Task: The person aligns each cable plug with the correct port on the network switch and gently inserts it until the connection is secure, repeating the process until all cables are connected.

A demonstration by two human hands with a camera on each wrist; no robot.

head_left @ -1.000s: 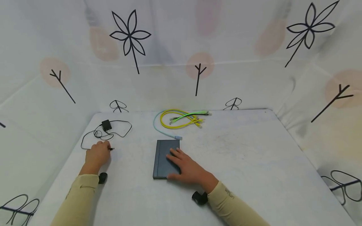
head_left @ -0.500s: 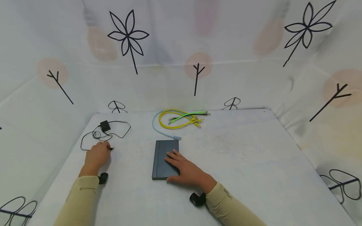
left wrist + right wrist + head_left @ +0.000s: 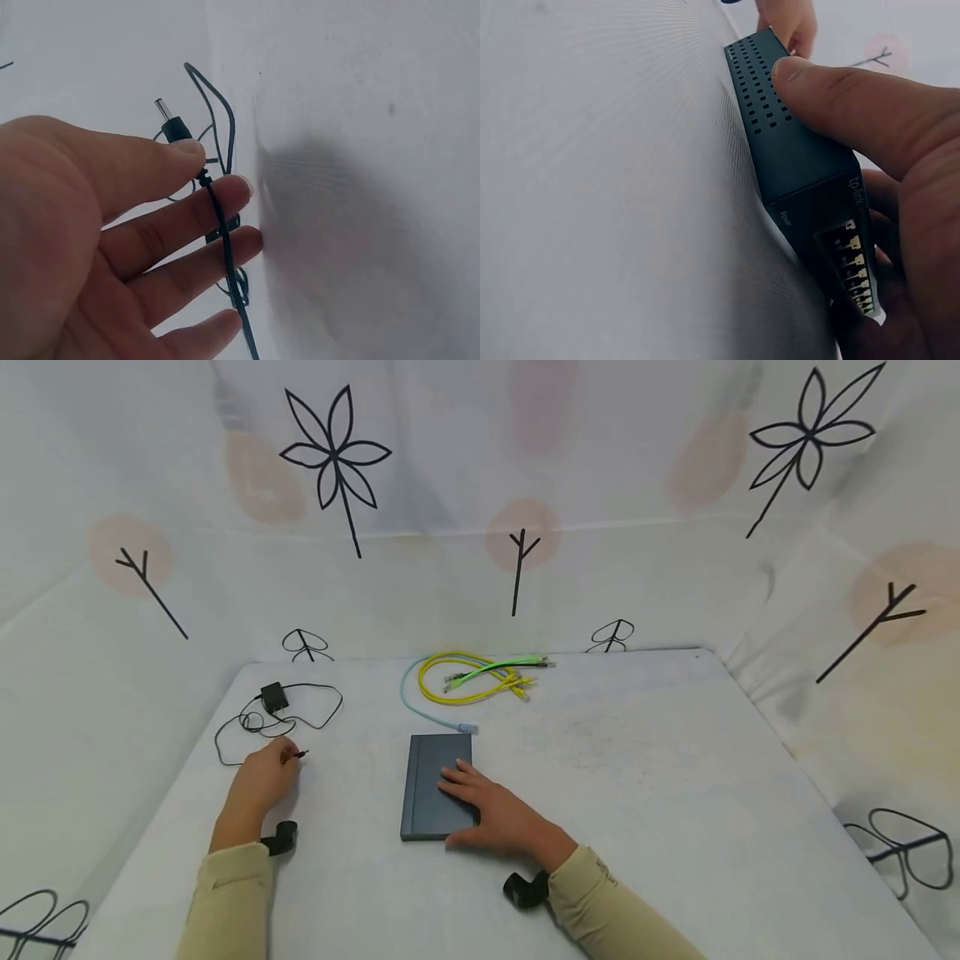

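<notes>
My left hand point(image 3: 261, 781) pinches the plug point(image 3: 177, 129) of a black power cord between thumb and forefinger. In the left wrist view the plug's metal barrel points up past the thumb, while the cord hangs down across the other fingers. At the centre of the table a dark network switch point(image 3: 435, 777) lies flat. My right hand point(image 3: 498, 814) rests on its right side, fingers stretched over the top and thumb at the near edge. The right wrist view shows the thumb against the vented side point(image 3: 761, 90) and a row of ports point(image 3: 855, 262) under the hand.
The black power adapter point(image 3: 274, 697) lies at the back left amid its looped cord. Behind the switch are a yellow network cable point(image 3: 457, 698), a green one point(image 3: 487, 670), a black one and a light blue one point(image 3: 416, 708). A patterned cloth point(image 3: 435, 585) surrounds the white table.
My left hand has turned and shifted slightly right with the plug, which now sticks out further from the fingers. The right hand and the switch stay nearly still. The head view has shifted slightly.
</notes>
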